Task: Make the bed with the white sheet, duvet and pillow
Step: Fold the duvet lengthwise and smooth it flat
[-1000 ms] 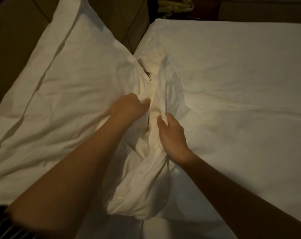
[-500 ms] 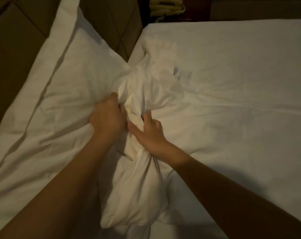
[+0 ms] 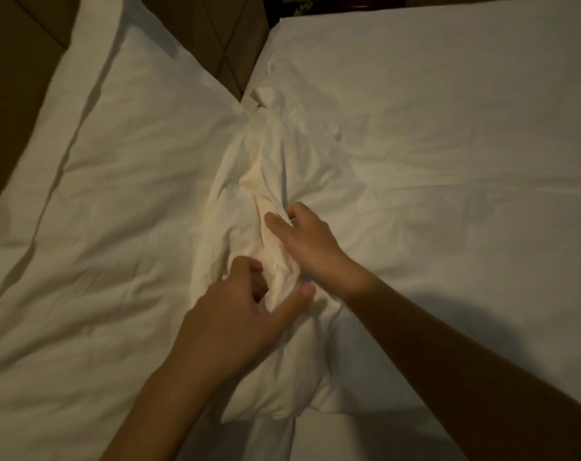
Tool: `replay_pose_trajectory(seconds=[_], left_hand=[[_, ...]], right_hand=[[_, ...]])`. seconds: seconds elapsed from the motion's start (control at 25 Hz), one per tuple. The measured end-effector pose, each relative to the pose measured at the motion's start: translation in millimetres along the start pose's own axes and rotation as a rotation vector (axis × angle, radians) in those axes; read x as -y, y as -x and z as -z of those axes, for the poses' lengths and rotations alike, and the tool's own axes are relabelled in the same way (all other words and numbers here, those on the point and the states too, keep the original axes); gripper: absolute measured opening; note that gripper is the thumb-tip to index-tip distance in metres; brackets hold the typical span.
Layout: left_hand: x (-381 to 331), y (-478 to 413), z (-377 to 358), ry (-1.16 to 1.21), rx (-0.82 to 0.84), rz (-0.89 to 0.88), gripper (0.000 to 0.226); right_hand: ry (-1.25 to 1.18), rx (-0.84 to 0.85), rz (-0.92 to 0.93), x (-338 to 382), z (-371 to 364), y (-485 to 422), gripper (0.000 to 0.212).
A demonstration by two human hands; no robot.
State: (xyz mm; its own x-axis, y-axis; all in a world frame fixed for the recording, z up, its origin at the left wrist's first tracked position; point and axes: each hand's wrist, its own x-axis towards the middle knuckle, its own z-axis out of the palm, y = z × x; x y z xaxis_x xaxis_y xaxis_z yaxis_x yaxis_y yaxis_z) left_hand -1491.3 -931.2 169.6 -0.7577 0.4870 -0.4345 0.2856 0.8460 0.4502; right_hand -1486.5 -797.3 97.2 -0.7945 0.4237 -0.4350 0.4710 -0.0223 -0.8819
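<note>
Head: bunched fabric [image 3: 277,257] between hands [image 3: 239,317] [image 3: 310,242]

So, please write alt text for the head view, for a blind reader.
Two bare hands gather bunched white fabric: the right hand pinches a fold, the left hand curls around it. A pillow lies to its left, the flat sheet to its right.

Count, head view: hands, 2, namely left hand [image 3: 246,314] and right hand [image 3: 302,241], with one bare forearm behind each. White bedding: pillow [image 3: 116,194] with flanged border, 1, at left; sheet [image 3: 449,128] lying flat, 1, at right; cloth ridge [image 3: 276,168] bunched between them, 1, though whether it is a separate piece cannot be told. Brown padded headboard [image 3: 216,38], 1; panel count unclear.
</note>
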Motion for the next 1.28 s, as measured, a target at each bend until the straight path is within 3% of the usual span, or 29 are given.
replay_pose_trajectory(seconds=[0.12,0.2,0.28,0.36,0.52,0.68,0.84,0.92,1.0,1.08,1.16,1.2,1.28], left_hand=[[26,29,-5,-0.206,0.062,-0.073,0.048],[45,42,-2,-0.061,-0.055,-0.049,0.045],[58,48,8,0.132,-0.274,0.038,0.044],[67,49,8,0.16,-0.368,0.101,0.044],[77,45,-3,0.046,-0.333,0.189,0.032],[53,37,3,0.005,-0.38,0.153,0.021],[35,26,-2,-0.047,-0.375,0.06,0.038],[49,28,-1,0.079,-0.502,0.077,0.047],[61,30,-3,0.059,-0.542,0.148,0.047],[64,28,-9,-0.02,-0.475,0.21,0.048],[60,25,-14,-0.04,-0.485,0.246,0.024],[56,26,-12,-0.051,-0.516,0.238,0.01],[41,27,-5,-0.068,-0.687,0.01,0.032]], right_hand=[[0.084,-0.038,0.069,8,1,-1,0.034],[0.127,-0.093,0.133,14,-1,-7,0.04],[0.156,-0.131,0.198,25,-7,-10,0.042],[0.126,-0.017,0.182,30,-15,-17,0.041],[-0.072,0.199,0.057,20,-17,-31,0.038],[0.14,0.004,0.15,26,-16,-41,0.038],[0.286,-0.138,0.161,46,-14,-53,0.041],[0.239,-0.196,0.285,49,-15,-55,0.042],[0.271,-0.139,0.366,47,-23,-60,0.044],[0.317,-0.046,0.326,42,-31,-64,0.043],[0.291,0.015,0.33,36,-29,-64,0.038],[0.281,-0.005,0.377,30,-24,-58,0.033],[0.355,-0.167,0.474,2,-6,-45,0.022]])
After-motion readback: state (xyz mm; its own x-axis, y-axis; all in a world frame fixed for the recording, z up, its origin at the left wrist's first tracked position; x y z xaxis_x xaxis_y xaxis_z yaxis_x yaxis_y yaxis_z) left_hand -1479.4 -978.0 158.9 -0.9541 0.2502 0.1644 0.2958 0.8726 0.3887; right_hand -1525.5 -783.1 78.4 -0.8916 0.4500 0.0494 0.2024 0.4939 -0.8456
